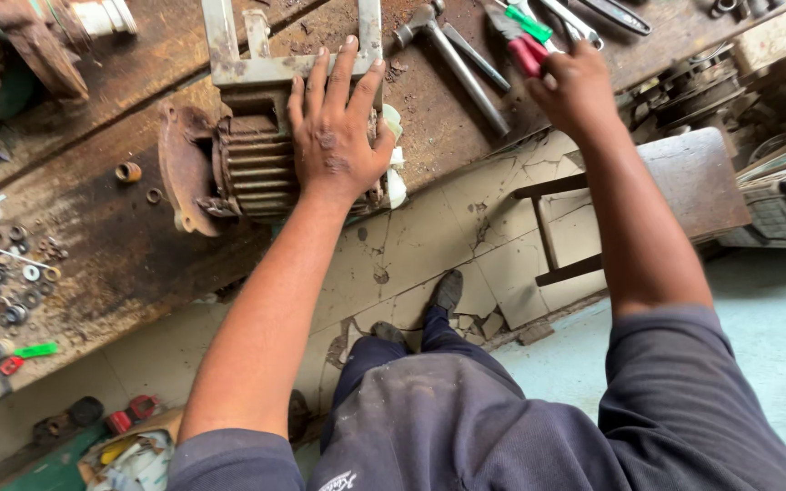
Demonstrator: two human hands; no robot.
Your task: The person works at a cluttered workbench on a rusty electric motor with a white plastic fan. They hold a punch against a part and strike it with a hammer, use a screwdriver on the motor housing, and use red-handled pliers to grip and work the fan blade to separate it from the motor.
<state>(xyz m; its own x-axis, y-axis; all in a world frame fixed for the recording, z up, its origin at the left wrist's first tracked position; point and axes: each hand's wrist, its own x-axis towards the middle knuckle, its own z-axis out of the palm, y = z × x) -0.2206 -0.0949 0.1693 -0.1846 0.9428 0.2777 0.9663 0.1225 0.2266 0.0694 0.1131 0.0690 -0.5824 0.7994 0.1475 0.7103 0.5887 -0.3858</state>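
1. Two hands work at a wooden bench (111, 245); the left hand (337, 136) lies flat, fingers spread, on a rusty ribbed motor (243, 164) at upper centre, hiding its top.
2. Right hand (573, 86), upper right, curls around red-and-green-handled pliers (522, 36); its fingertips are hidden.
3. A steel hammer (452, 55) lies between the hands.

Bare bench (93, 136) left of rusty motor (238, 164), hammer (452, 55) (pliers (525, 41) probably touching) crowding right
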